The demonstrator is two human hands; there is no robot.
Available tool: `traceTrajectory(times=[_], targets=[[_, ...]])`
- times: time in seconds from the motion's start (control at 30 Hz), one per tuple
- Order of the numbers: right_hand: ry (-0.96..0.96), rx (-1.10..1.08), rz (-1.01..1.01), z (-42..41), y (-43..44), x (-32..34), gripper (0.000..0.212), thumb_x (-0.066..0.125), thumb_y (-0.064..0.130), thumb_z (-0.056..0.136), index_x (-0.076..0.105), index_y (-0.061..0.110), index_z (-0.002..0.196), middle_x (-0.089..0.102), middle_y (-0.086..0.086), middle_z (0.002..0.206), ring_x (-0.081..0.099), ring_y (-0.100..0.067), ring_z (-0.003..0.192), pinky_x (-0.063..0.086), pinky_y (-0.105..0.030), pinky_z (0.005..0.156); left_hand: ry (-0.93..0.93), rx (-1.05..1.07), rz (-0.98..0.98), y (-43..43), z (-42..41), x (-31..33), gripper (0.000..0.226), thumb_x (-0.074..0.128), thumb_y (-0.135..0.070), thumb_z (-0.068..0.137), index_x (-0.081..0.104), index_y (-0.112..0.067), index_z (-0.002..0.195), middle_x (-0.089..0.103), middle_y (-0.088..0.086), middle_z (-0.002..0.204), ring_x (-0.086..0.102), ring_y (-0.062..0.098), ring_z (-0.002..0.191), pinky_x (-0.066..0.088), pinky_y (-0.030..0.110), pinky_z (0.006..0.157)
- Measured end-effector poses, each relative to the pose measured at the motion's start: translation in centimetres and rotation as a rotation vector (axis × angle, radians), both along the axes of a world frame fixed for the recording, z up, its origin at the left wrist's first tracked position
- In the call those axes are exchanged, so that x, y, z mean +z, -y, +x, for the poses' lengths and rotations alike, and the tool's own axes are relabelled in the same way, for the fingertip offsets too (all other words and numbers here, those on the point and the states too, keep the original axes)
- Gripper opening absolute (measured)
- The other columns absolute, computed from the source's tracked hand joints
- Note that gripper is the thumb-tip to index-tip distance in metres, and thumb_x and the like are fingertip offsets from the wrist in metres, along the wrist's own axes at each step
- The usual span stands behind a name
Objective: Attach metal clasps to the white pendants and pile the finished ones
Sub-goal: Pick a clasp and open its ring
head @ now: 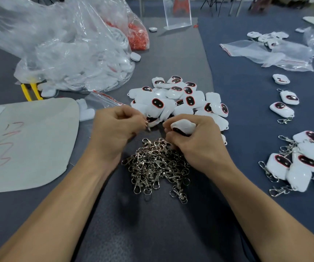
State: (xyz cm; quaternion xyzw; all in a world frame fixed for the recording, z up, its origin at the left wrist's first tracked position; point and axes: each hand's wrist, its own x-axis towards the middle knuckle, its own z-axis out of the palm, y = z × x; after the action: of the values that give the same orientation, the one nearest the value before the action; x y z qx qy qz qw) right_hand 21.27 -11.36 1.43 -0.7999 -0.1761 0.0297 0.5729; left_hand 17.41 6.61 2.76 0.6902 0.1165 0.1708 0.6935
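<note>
White plastic pendant with a dark, red-rimmed oval face (183, 126) sits just right of the frame's centre, gripped in the curled fingers of the right hand (196, 142). The left hand (117, 127), just left of centre, pinches a small metal clasp (146, 123) between its fingertips (only a sliver of it shows). The clasp is close beside the held pendant; I cannot tell whether they touch.

Directly below both hands, a heap of silver metal clasps (157, 167) lies on the dark grey table cover (152, 233). Just above the hands is a loose pile of white pendants (180, 97) without clasps. Near the right edge, finished pendants with clasps attached (302, 165) lie piled together. A clear plastic bag of white parts (73, 59) fills the upper left.
</note>
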Motion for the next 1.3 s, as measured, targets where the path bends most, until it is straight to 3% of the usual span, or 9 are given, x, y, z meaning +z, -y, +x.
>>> traceTrajectory(times=[0.13,0.3,0.43,0.57,0.73,0.83,0.93,1.17,1.3], targets=[[0.133,0.188,-0.268,-1.0,-1.8,0.1,0.028,0.064,0.018,0.099,0.07,0.035,0.12,0.068,0.019,0.103,0.061,0.004,0.082,0.041,-0.005,0.071,0.033,0.33,0.06,-1.7,0.4,0.1,0.01,0.072,-0.017,0.052,0.074,-0.026,0.056,0.063,-0.009,0.053,0.05,0.005,0.051,0.042,0.02,0.053],[0.268,0.498,-0.521,-2.1,-1.9,0.8,0.034,0.053,0.018,0.104,0.061,0.028,0.135,0.065,0.011,0.131,0.041,-0.001,0.119,0.004,0.003,0.102,0.012,0.33,0.516,-1.5,0.0,-0.5,0.009,0.072,-0.027,0.059,0.074,-0.034,0.063,0.066,-0.015,0.054,0.054,-0.003,0.046,0.044,0.015,0.051],[0.143,0.552,-0.453,-2.3,0.4,1.6,0.035,0.06,0.018,0.096,0.067,0.04,0.122,0.071,0.01,0.101,0.062,-0.007,0.093,0.045,-0.016,0.088,-0.027,0.086,0.853,-0.4,-0.5,-1.0,0.005,0.071,-0.035,0.059,0.072,-0.032,0.062,0.065,-0.021,0.061,0.058,-0.003,0.055,0.043,0.018,0.053],[0.009,0.298,-0.103,-1.1,1.7,1.8,0.029,0.059,0.017,0.093,0.052,0.045,0.1,0.075,0.004,0.096,0.067,-0.016,0.079,0.055,-0.042,0.072,-0.043,-0.118,0.999,-0.2,-0.3,-1.3,0.015,0.073,-0.041,0.062,0.077,-0.028,0.07,0.065,-0.014,0.062,0.057,0.002,0.065,0.042,0.022,0.06],[-0.052,0.006,-0.108,-0.3,1.6,0.7,0.016,0.069,0.02,0.087,0.056,0.027,0.084,0.065,-0.005,0.058,0.045,-0.01,0.044,0.039,-0.026,0.045,0.009,-0.213,0.987,0.1,-0.1,-1.5,0.012,0.072,-0.032,0.062,0.078,-0.03,0.073,0.063,-0.018,0.065,0.056,-0.002,0.072,0.035,0.009,0.064],[-0.001,0.066,-0.193,-0.6,1.2,0.2,0.013,0.069,0.026,0.092,0.062,0.022,0.081,0.061,-0.004,0.062,0.042,-0.005,0.052,0.034,-0.02,0.051,0.016,-0.215,0.93,-0.2,0.1,-1.8,0.014,0.075,-0.032,0.062,0.08,-0.031,0.075,0.066,-0.021,0.075,0.059,-0.001,0.074,0.036,0.009,0.064],[0.042,0.046,-0.301,-0.4,1.1,0.0,0.016,0.061,0.032,0.099,0.059,0.038,0.114,0.057,0.013,0.066,0.051,-0.005,0.065,0.036,-0.022,0.059,-0.001,-0.219,0.901,-0.3,0.3,-2.0,0.016,0.076,-0.034,0.062,0.081,-0.031,0.077,0.065,-0.023,0.069,0.061,0.003,0.075,0.039,0.012,0.064],[0.063,0.033,-0.255,0.1,1.4,-0.7,0.011,0.067,0.028,0.098,0.07,0.037,0.103,0.056,0.022,0.056,0.052,0.001,0.055,0.035,-0.013,0.053,0.006,-0.251,0.872,-0.7,0.6,-2.1,0.022,0.075,-0.03,0.063,0.08,-0.037,0.084,0.063,-0.035,0.069,0.059,-0.013,0.079,0.036,0.004,0.072],[0.051,0.023,-0.225,0.3,1.2,-0.7,0.017,0.07,0.023,0.096,0.079,0.032,0.108,0.069,0.018,0.078,0.064,-0.001,0.073,0.047,-0.013,0.065,0.025,-0.3,0.864,-0.8,0.5,-1.9,0.031,0.074,-0.027,0.066,0.075,-0.042,0.092,0.068,-0.028,0.077,0.063,-0.003,0.079,0.039,0.009,0.071]])
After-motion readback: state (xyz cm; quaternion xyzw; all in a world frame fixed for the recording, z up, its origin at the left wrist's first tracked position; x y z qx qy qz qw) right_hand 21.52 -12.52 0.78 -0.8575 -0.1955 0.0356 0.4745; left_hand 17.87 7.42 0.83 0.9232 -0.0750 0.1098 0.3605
